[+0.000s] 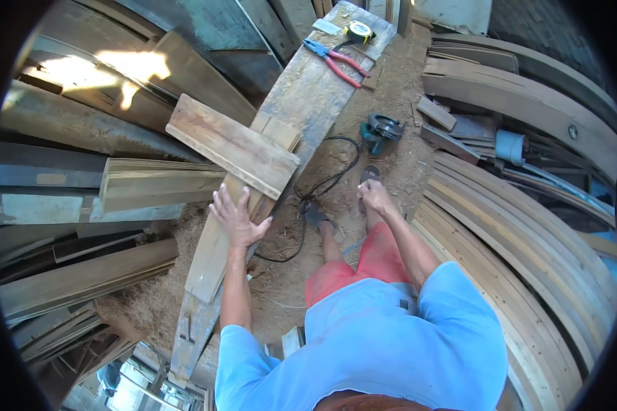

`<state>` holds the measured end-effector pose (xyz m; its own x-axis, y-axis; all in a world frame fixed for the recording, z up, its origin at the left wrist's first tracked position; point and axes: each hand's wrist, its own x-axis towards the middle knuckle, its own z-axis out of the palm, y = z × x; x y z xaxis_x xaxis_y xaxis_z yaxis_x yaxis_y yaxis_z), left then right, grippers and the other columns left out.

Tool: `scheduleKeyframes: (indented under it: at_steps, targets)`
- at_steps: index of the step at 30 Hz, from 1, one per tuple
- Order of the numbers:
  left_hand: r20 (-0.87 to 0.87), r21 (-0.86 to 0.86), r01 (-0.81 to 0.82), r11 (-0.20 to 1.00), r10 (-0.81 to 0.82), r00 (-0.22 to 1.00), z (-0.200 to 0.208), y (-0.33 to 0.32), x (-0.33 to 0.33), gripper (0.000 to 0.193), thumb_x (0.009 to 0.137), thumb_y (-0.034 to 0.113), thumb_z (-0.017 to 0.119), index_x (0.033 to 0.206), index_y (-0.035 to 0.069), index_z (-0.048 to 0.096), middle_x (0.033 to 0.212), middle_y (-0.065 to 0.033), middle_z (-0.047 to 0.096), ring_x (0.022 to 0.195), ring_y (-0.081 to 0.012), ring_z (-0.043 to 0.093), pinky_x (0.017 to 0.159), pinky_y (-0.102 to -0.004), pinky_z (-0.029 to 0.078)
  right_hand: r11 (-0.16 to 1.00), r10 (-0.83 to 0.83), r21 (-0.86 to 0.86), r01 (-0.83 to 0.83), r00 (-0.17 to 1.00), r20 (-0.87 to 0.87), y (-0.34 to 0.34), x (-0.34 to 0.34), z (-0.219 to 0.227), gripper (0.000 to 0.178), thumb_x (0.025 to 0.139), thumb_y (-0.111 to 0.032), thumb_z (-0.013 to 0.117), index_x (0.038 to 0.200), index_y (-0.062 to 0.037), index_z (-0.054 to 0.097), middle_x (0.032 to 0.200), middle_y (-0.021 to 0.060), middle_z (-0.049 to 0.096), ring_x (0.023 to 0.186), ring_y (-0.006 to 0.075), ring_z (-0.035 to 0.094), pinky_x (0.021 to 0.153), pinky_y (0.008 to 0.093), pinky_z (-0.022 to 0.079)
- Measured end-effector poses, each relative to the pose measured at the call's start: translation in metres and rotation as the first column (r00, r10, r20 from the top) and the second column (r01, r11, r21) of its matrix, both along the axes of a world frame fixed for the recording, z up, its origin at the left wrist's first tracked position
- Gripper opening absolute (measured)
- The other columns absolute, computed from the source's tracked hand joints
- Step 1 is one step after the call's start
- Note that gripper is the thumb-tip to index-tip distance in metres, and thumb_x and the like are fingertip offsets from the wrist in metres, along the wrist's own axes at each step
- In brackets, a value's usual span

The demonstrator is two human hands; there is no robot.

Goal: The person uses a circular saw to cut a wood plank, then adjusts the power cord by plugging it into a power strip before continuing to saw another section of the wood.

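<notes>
My left hand (236, 216) is open, fingers spread, at the near edge of a short wooden board (230, 142). I cannot tell whether it touches the wood. That board lies crosswise over longer pale planks (216, 250), which rest along a worn, dusty bench plank (307, 103). My right hand (374, 196) is closed in front of my right leg, away from the bench. Whatever it holds, if anything, is hidden. On the bench's far end lie pliers (341, 74) with red handles and blue jaws, beside a yellow and black tape measure (358, 31).
A green and black circular saw (382, 132) sits on the sawdust-covered ground right of the bench, with a black cable (336, 178) looping near my feet. Curved timber pieces (521, 253) are stacked along the right. Leaning boards (161, 183) crowd the left.
</notes>
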<state>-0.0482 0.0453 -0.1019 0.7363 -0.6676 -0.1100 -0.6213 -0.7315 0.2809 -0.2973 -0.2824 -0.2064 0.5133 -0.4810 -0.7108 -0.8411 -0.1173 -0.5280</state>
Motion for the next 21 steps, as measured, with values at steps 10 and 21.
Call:
scheduleKeyframes:
  at_steps: [10,21]
  targets:
    - [-0.060,-0.021,0.009,1.000,-0.010,0.998,0.002,0.003,0.005,0.113,0.053,0.049,0.089,0.153,0.031,0.040,0.167,-0.0294,0.011,0.154,-0.0519,0.007,0.118,-0.0705,0.003,0.805,0.552,-0.184,-0.564,0.826,-0.117,-0.088,0.042,-0.173,0.052,0.086,-0.027,0.065,0.118,0.0130,0.058,0.090,0.0323,0.069,0.088,0.0465,0.070,0.077,0.0524,0.057]
    - [-0.096,0.007,0.067,0.998,-0.066,0.993,-0.009,0.003,0.011,0.099,0.070,0.064,0.079,0.153,0.030,0.037,0.164,-0.0362,0.008,0.151,-0.0581,0.009,0.114,-0.0750,0.007,0.746,0.603,-0.347,-0.569,0.798,-0.012,-0.164,0.051,-0.361,0.034,0.093,-0.028,0.059,0.097,0.0056,0.060,0.094,0.0310,0.065,0.099,0.0489,0.063,0.084,0.0547,0.050]
